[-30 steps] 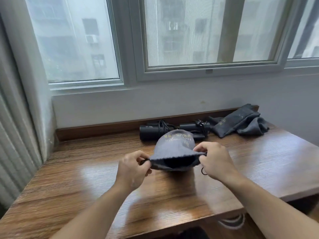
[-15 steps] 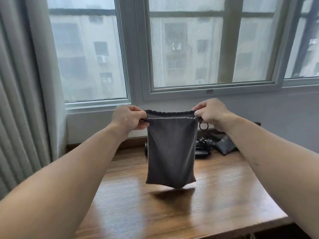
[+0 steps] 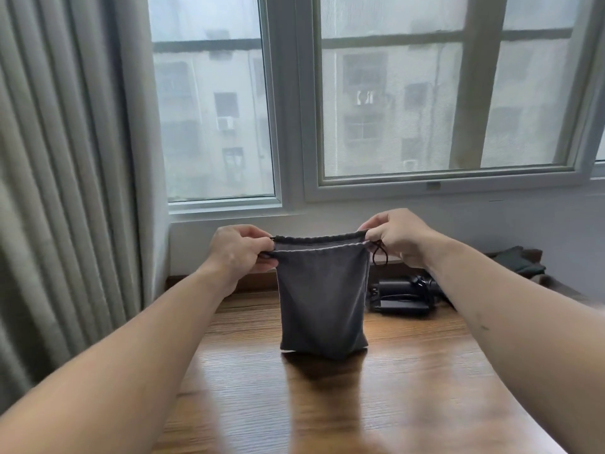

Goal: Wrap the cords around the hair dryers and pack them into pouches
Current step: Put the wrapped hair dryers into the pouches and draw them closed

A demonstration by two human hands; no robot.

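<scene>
A grey drawstring pouch (image 3: 322, 299) hangs upright in front of me, its bottom touching the wooden table (image 3: 409, 388). My left hand (image 3: 240, 250) pinches the left end of its mouth, and my right hand (image 3: 397, 235) pinches the right end, where a black cord loop dangles. The mouth is stretched flat between both hands. Behind the pouch, a black hair dryer (image 3: 404, 294) with its cord wrapped lies on the table, partly hidden by my right arm.
More dark pouches (image 3: 515, 262) lie heaped at the back right against the wall. A grey curtain (image 3: 65, 158) hangs at the left. The window and its sill run along the far side of the table.
Both hands lifted the pouch from the table and held it hanging by its mouth. Since half a second ago it has come down so its bottom meets the tabletop.
</scene>
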